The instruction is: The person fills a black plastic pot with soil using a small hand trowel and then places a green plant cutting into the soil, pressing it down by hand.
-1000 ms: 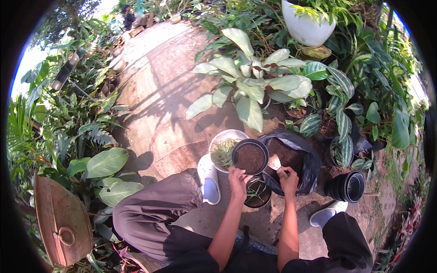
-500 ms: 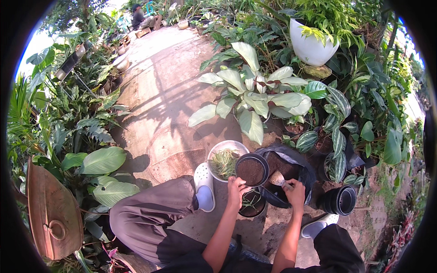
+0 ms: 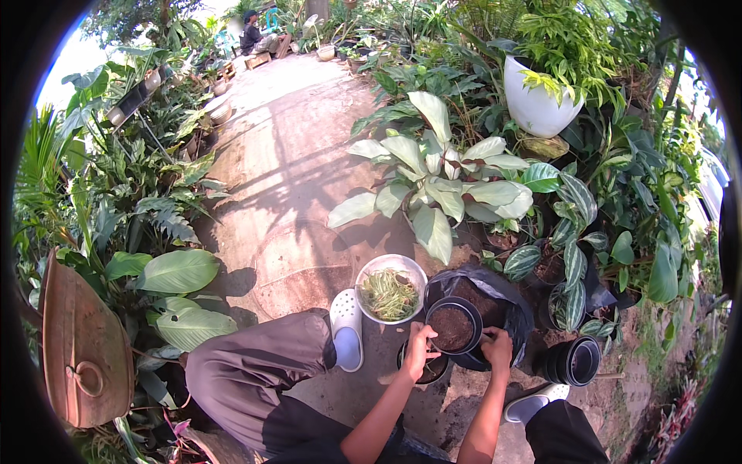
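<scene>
A small black plastic pot [image 3: 454, 325] filled with brown soil is held between both hands, just above the ground in front of me. My left hand [image 3: 418, 349] grips its left rim, and my right hand [image 3: 497, 347] grips its right rim. Behind the pot lies an open black bag of soil [image 3: 495, 292]. Under my left hand sits another black pot [image 3: 433, 373], partly hidden. A white bowl [image 3: 371, 274] holding green plant cuttings stands just left of the held pot.
A stack of black pots [image 3: 573, 360] stands on the right. Large variegated leafy plants [image 3: 440, 182] and a white planter [image 3: 533, 104] crowd the far side. A concrete path [image 3: 286, 170] runs away left. My white clogs [image 3: 347, 329] rest on the ground. A person [image 3: 255, 31] sits far off.
The soil-filled pot has moved right, over the black bag, and both hands now grip its rims. My right hand earlier held a small light-coloured object that is no longer in view.
</scene>
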Available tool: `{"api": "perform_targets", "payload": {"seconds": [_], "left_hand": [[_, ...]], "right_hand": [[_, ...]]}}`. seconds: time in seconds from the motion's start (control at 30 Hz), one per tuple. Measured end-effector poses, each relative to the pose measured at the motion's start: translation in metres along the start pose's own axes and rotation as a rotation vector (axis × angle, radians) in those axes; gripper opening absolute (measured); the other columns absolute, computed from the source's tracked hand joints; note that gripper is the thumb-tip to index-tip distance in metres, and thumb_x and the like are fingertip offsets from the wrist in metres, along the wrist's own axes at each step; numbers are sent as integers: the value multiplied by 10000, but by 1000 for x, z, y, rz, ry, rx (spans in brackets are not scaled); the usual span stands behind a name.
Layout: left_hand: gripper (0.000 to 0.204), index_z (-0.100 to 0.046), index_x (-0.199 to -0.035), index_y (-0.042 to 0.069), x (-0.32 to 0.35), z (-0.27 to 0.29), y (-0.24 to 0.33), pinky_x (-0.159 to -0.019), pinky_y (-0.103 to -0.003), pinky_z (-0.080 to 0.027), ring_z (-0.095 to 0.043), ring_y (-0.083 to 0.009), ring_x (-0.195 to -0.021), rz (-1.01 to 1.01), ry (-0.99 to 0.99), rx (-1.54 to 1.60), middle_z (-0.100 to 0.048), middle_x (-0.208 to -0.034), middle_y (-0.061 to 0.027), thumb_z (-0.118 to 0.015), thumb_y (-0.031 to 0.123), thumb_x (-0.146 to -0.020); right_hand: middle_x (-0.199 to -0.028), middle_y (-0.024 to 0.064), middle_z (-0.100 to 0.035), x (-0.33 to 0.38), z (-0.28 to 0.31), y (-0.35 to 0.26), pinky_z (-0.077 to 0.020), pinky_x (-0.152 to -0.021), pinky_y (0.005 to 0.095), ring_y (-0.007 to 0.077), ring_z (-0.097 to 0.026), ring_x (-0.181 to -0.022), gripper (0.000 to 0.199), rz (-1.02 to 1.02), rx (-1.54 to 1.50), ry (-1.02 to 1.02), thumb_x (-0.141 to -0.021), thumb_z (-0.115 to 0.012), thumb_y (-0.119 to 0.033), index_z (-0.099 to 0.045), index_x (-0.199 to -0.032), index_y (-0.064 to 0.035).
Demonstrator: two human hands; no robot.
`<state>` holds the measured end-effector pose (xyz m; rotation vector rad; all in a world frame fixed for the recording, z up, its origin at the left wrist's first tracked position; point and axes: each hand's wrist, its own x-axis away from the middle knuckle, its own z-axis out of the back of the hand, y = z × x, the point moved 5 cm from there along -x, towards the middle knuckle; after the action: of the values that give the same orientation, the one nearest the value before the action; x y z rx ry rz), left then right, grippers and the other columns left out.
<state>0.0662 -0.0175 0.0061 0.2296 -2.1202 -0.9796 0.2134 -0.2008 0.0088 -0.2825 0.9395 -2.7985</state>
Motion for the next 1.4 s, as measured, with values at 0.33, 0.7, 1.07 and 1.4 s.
{"api": "perform_targets", "payload": {"seconds": [0.33, 0.7, 1.07, 1.4], "left_hand": [[301, -398, -975, 176, 23, -15, 9, -878, -484, -470, -482, -204, -1028, -40, -74, -24, -425, -1011, -23, -609, 304, -803], [383, -461, -1138, 169, -7, 23, 0, -868, -522, -473, -528, -278, -1056, -50, -123, 140, -486, -1197, -75, -582, 278, -791], [338, -463, -1114, 165, -3, 16, -3, -877, -507, -471, -532, -269, -1052, -71, -154, 209, -499, -1166, -67, -576, 243, -804], [376, -466, -1163, 175, -2, 14, -3, -890, -475, -459, -531, -263, -1065, -55, -143, 175, -505, -1183, -55, -566, 240, -807]], "right_hand": [[-1139, 252, -674, 6, -23, -11, -511, -935, 509, 446, -627, -1094, 476, 11, 144, -236, -757, -789, -266, -630, -1159, -69], [-647, 104, -665, -5, 35, -4, -494, -517, 347, 182, -651, -544, 306, -103, 20, -346, -805, -718, -214, -630, -1029, -26], [-1056, 241, -707, 3, -27, 1, -524, -875, 456, 390, -677, -1037, 367, -158, 126, -142, -784, -733, -255, -623, -1067, -49], [-1071, 213, -716, 5, -19, -1, -524, -911, 461, 392, -674, -1046, 241, -184, 208, -104, -761, -693, -172, -714, -998, -129]]}}
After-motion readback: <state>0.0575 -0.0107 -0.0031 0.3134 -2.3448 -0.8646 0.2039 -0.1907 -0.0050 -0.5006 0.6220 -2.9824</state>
